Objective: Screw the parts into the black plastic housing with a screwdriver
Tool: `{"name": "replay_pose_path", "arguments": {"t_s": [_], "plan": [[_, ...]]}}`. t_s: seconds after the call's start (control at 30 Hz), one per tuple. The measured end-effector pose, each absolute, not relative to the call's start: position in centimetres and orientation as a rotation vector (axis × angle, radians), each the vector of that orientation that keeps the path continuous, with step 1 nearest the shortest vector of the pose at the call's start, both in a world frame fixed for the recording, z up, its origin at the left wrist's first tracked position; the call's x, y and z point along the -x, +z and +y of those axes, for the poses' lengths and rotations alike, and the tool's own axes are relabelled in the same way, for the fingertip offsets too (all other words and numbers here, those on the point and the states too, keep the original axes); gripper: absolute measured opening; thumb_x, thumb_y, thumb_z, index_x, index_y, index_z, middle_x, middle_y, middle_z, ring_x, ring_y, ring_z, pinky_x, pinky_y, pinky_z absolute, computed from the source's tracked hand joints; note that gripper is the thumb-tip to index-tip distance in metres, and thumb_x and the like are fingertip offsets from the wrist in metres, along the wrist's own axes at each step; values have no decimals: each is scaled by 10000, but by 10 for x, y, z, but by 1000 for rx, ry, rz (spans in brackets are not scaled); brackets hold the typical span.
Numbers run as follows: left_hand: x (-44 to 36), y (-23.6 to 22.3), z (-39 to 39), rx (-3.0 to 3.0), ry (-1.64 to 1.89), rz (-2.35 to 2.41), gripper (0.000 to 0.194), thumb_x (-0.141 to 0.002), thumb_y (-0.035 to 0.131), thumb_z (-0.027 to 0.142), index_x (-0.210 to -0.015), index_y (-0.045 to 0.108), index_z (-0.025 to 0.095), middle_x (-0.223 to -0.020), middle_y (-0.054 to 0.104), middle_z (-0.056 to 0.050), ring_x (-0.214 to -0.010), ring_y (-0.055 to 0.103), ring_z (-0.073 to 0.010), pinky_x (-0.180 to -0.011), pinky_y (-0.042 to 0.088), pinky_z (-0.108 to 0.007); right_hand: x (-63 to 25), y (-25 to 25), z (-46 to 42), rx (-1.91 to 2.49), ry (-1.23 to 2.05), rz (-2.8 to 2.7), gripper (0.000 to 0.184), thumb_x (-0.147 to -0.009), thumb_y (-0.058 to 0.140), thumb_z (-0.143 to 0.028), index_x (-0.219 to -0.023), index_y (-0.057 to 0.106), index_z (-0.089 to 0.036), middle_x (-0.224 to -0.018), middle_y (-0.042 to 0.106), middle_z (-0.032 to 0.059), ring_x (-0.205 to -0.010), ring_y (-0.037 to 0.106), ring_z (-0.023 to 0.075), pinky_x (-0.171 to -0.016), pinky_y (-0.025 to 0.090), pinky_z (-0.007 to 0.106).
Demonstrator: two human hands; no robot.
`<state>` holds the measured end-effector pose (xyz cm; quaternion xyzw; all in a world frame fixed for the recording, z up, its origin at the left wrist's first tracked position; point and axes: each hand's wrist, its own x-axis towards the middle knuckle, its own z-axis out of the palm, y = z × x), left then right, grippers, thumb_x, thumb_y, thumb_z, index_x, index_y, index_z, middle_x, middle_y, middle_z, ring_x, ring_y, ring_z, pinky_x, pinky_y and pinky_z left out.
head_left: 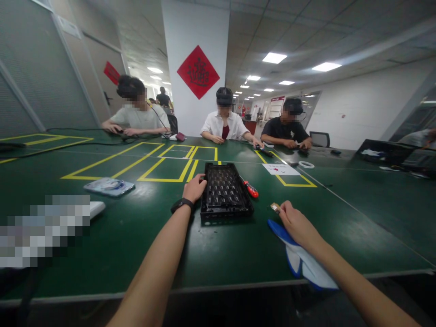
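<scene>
A black rectangular plastic tray (pixel 226 186) with rows of small pockets lies flat on the green table in front of me. My left hand (pixel 195 188), a dark band at its wrist, grips the tray's left edge. To the right of the tray my right hand (pixel 289 219) pinches a small gold-and-white piece (pixel 275 208), whose exact kind is too small to make out. Below that hand lies a blue and white glove-like item (pixel 294 254), partly covered by my forearm. A red-handled screwdriver (pixel 251 189) rests against the tray's right side.
A phone with a patterned case (pixel 109 186) lies on the left, near a blurred-out white object (pixel 51 231). Yellow tape outlines (pixel 163 177) mark the table. Beyond a sheet of paper (pixel 281 169) sits a roll of white tape (pixel 306 164). Several people work across the table.
</scene>
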<state>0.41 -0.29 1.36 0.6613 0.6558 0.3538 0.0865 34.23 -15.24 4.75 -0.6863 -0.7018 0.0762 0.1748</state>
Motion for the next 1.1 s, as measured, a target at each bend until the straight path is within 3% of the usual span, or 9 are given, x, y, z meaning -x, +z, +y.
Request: {"name": "replay_pose_path", "arguments": {"t_s": [0.2, 0.4, 0.53, 0.7, 0.83, 0.97, 1.1], "plan": [[-4, 14, -3, -1928, 1040, 1965, 397, -825, 390, 339, -1190, 525, 257, -1067, 659, -22, -1001, 584, -210, -868, 420, -323, -339, 55, -158, 1742, 383, -2114, 343, -922, 192, -435, -910, 431, -190, -704, 573, 33, -599, 552, 151, -577, 365, 256], [-5, 14, -1, -1923, 1041, 1942, 391, -828, 378, 339, -1183, 518, 254, -1058, 659, -28, -1005, 581, -227, -864, 413, -344, -345, 57, -148, 1882, -32, -2319, 275, -899, 321, -420, -897, 468, -187, -706, 566, 52, -578, 541, 167, -553, 328, 275], [-6, 14, 1, -1921, 1025, 1948, 388, -830, 370, 330, -1182, 513, 252, -1065, 656, -31, -1019, 575, -227, -878, 402, -353, -329, 74, -140, 1719, -203, -2236, 240, -879, 384, -384, -843, 508, -182, -789, 563, 64, -674, 529, 163, -599, 348, 272], [-5, 14, 6, -1882, 1014, 1963, 398, -834, 367, 337, -1197, 511, 260, -1064, 657, -29, -1007, 584, -226, -870, 408, -350, -269, 95, -107, 1289, -19, -2212, 188, -865, 442, -308, -905, 568, -174, -870, 602, 60, -753, 531, 144, -665, 378, 246], [-5, 14, 7, -1873, 1029, 1955, 401, -835, 370, 329, -1201, 518, 260, -1102, 644, -33, -1036, 574, -220, -878, 409, -343, -222, 84, -77, 920, 272, -2416, 202, -853, 487, -276, -922, 631, -152, -877, 647, 57, -764, 562, 132, -710, 410, 236], [-5, 15, 8, -1873, 1044, 1952, 397, -833, 373, 334, -1195, 522, 271, -1108, 641, -28, -1051, 566, -220, -903, 397, -355, -206, 65, -69, 798, 533, -2422, 243, -848, 508, -291, -955, 669, -144, -862, 687, 59, -736, 603, 131, -702, 440, 236], [-5, 12, 9, -1873, 1099, 1924, 390, -818, 394, 329, -1170, 541, 249, -1069, 647, -36, -995, 584, -207, -876, 418, -337, -213, 56, -74, 791, 544, -2429, 237, -839, 528, -305, -943, 686, -162, -871, 695, 55, -744, 617, 135, -720, 452, 242]]}}
